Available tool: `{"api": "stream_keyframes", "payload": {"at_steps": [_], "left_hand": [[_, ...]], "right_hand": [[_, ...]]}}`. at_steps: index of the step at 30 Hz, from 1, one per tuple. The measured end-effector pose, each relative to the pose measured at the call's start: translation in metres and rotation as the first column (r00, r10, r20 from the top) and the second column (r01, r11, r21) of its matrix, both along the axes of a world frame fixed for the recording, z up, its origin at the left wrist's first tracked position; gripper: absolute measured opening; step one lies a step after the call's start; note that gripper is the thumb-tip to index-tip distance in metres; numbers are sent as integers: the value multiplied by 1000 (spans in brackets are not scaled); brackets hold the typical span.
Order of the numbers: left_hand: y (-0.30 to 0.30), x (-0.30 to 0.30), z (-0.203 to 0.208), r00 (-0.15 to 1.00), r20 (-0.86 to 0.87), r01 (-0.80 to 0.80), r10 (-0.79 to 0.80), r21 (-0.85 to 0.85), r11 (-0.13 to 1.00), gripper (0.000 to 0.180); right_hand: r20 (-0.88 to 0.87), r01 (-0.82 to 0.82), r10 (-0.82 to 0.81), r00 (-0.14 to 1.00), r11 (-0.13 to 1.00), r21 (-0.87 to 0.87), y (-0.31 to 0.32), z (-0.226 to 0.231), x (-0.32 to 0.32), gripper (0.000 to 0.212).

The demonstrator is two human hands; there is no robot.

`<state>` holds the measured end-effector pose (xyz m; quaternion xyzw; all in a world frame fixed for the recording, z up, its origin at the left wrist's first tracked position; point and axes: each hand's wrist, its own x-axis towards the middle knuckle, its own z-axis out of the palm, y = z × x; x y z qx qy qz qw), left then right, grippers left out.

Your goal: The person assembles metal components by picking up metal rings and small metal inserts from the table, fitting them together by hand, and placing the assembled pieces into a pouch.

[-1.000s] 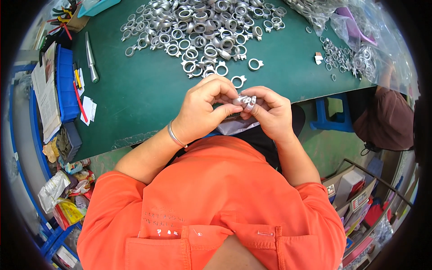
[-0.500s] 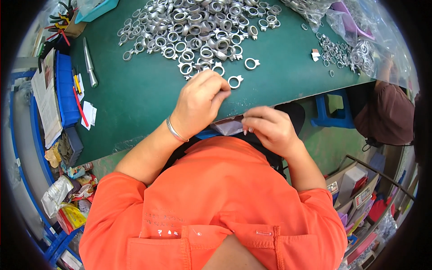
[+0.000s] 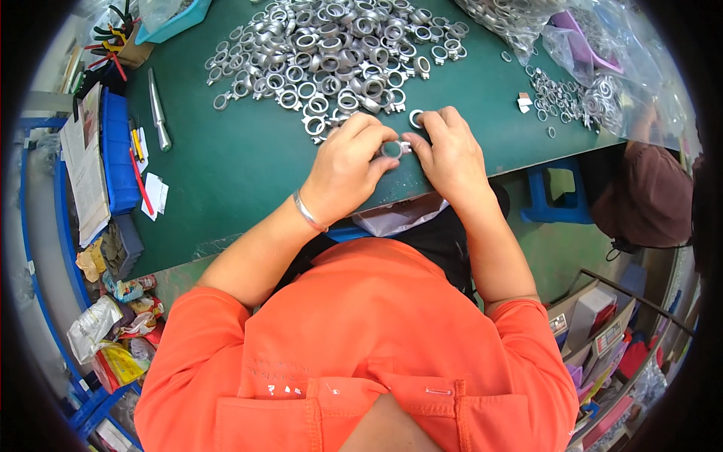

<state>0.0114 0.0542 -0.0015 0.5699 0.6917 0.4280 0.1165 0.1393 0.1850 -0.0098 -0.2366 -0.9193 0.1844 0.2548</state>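
Low over the near part of the green table, my left hand pinches a grey metal ring clamp between thumb and fingers. Its small lug points right. My right hand is close on the right, thumb tip at that lug and fingers bent but apart from the thumb. Another metal ring lies by the right index fingertip, partly covered by it. Beyond both hands spreads a large heap of similar ring clamps, a few of them loose along its near edge.
Left on the table are a metal tool, a blue bin and pens. Small thin rings lie at the right beside plastic bags and a purple tray. A plastic bag hangs below the table edge. Another person's sleeve shows right.
My right hand has risen from below the table edge to the tabletop beside my left hand. A ring clamp now shows in my left fingers, which have shifted slightly right.
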Motion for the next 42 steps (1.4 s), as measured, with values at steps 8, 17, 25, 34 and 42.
{"api": "stream_keyframes", "payload": {"at_steps": [8,17,25,34,42], "left_hand": [[-23,5,1,738,664,62,-119,109,992,29],[-28,15,-2,275,930,85,-244,229,970,30],[-33,20,4,817,565,118,-114,30,993,23],[-40,16,0,994,-7,108,-108,85,991,22],[-39,-2,-4,982,-147,-129,116,-83,988,20]], "right_hand": [[-289,-228,59,955,772,-594,-5,-1,21,10],[-486,-492,-163,859,6,-871,-17,3,31,16],[-570,-554,21,821,273,-787,-25,9,32,21],[-123,-504,495,860,787,-357,-12,24,53,22],[-56,-292,289,956,956,-37,-19,3,-23,19]]}}
